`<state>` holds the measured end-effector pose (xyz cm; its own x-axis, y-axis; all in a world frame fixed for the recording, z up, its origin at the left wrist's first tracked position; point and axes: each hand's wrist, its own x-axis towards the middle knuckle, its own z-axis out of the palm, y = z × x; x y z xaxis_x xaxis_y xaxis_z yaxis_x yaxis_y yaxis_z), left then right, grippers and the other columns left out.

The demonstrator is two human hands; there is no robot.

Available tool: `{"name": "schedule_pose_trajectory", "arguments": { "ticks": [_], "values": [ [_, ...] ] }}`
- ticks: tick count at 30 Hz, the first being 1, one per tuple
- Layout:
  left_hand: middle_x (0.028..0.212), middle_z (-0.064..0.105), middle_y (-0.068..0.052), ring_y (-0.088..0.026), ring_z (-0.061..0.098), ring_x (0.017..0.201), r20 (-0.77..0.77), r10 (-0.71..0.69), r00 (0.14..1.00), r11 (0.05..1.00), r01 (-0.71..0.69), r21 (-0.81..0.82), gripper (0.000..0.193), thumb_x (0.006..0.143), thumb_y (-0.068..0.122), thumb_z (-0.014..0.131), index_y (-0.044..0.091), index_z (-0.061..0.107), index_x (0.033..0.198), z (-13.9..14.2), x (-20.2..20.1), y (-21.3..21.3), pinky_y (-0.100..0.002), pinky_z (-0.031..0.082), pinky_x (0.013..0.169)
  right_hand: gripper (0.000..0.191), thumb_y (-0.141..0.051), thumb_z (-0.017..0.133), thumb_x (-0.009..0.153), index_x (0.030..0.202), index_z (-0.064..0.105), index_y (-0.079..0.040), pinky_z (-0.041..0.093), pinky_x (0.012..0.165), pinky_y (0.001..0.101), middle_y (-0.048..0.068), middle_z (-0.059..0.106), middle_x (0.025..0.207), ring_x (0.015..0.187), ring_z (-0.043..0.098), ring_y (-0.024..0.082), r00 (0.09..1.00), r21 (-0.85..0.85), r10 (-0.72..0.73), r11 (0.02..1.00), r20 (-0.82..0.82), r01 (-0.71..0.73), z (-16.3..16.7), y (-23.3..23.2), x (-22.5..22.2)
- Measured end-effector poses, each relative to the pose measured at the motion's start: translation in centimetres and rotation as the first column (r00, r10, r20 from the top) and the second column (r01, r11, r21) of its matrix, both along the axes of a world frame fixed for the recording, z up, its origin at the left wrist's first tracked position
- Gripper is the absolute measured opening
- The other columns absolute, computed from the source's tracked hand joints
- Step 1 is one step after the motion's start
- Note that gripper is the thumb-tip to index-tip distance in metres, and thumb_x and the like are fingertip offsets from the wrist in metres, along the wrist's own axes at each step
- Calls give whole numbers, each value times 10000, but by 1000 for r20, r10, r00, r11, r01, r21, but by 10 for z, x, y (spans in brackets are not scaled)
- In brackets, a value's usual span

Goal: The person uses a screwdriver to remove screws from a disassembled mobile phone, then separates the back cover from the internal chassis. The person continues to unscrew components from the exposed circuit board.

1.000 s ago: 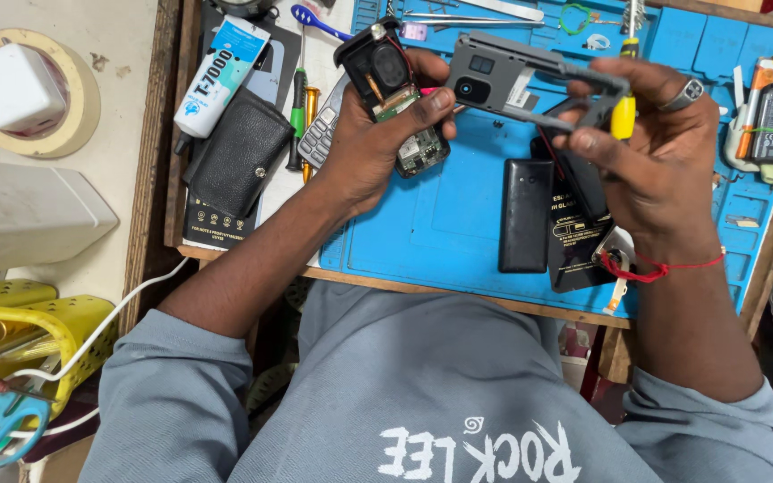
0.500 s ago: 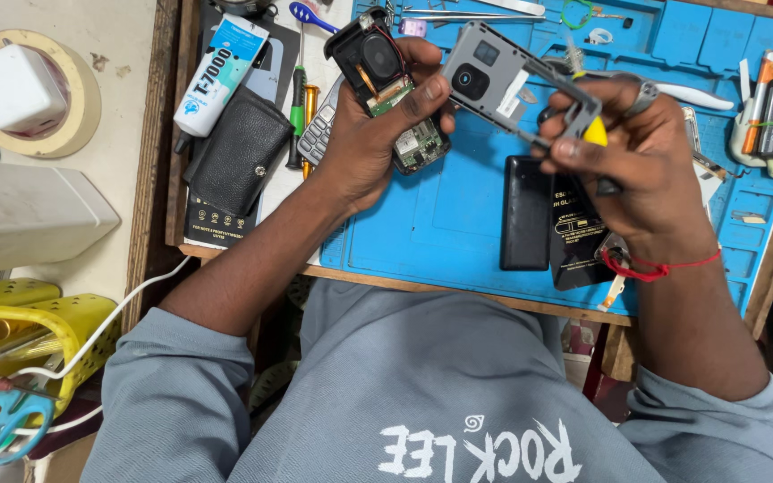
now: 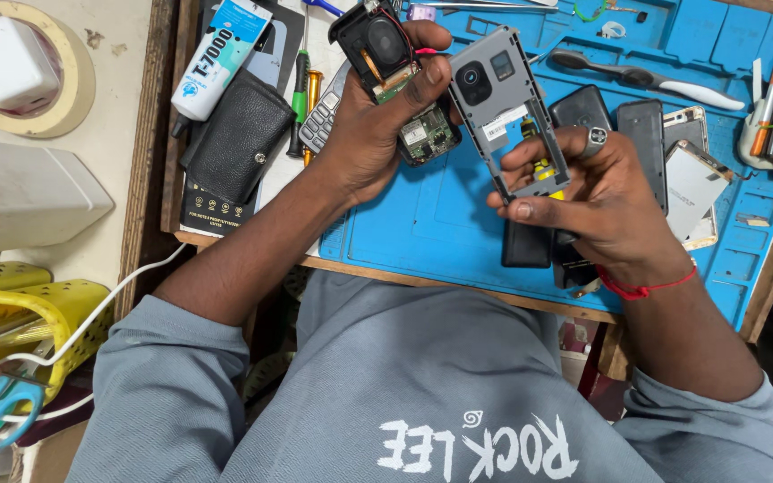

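My left hand [image 3: 373,125] grips a small opened phone body [image 3: 385,54] with a round speaker and a green circuit board [image 3: 427,139] showing under the fingers. My right hand [image 3: 601,201] holds a grey phone frame [image 3: 503,112] with camera holes, tilted upright, together with a yellow-handled tool [image 3: 543,170] tucked behind the frame. A ring sits on one right finger and a red thread is tied round the wrist. Both hands hover over a blue work mat [image 3: 440,224]. The two phone parts sit close together, almost touching.
On the mat lie several dark phones and back covers [image 3: 646,148], a black battery [image 3: 526,243] and a toothbrush [image 3: 655,85]. Left of it are a black pouch [image 3: 234,134], a glue tube [image 3: 216,54], a keypad [image 3: 319,121] and screwdrivers. A white charger [image 3: 6,63] sits on a tape roll.
My right hand has swung the grey frame from lying flat at the top to upright and nearer my left hand. The left hand has barely moved.
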<state>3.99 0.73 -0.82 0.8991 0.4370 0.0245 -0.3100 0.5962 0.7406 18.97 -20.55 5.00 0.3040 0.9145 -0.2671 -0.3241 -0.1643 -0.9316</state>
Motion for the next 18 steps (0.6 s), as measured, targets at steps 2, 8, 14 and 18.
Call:
{"name": "schedule_pose_trajectory", "arguments": {
  "ticks": [2, 8, 14, 18],
  "values": [
    [1043, 725, -68, -189, 730, 940, 5, 12, 1000, 1000, -12, 3, 410, 1006, 296, 808, 108, 614, 1315, 0, 0, -1, -367, 647, 833, 341, 98, 791, 836, 1154, 695, 19, 658, 941, 396, 124, 741, 1039, 984, 774, 231, 1000, 5, 6, 1000, -9, -5, 0, 0, -2],
    [1020, 708, -58, -164, 723, 908, 5, 24, 1000, 1000, -24, 7, 422, 1001, 295, 828, 101, 616, 1311, -1, -3, -1, -338, 645, 801, 323, 96, 789, 846, 1145, 693, 25, 657, 946, 391, 122, 742, 1042, 994, 774, 227, 1000, 13, 23, 1000, -12, -23, 0, 0, -3],
    [1039, 704, -72, -197, 730, 904, 17, -10, 1000, 1000, 9, 17, 439, 975, 282, 846, 94, 616, 1298, -3, 0, 3, -364, 647, 812, 301, 81, 787, 864, 1146, 693, 34, 660, 940, 352, 138, 741, 1034, 987, 766, 206, 996, 6, -11, 1000, 86, 11, 0, 0, -1],
    [1077, 711, -88, -202, 748, 920, 21, -22, 1000, 999, 21, 30, 414, 974, 260, 823, 98, 616, 1295, -6, 2, 5, -371, 668, 814, 270, 76, 764, 874, 1133, 699, 33, 650, 889, 315, 123, 746, 1056, 969, 770, 190, 982, -49, -88, 994, 169, 97, -2, -1, 0]
  ]
}}
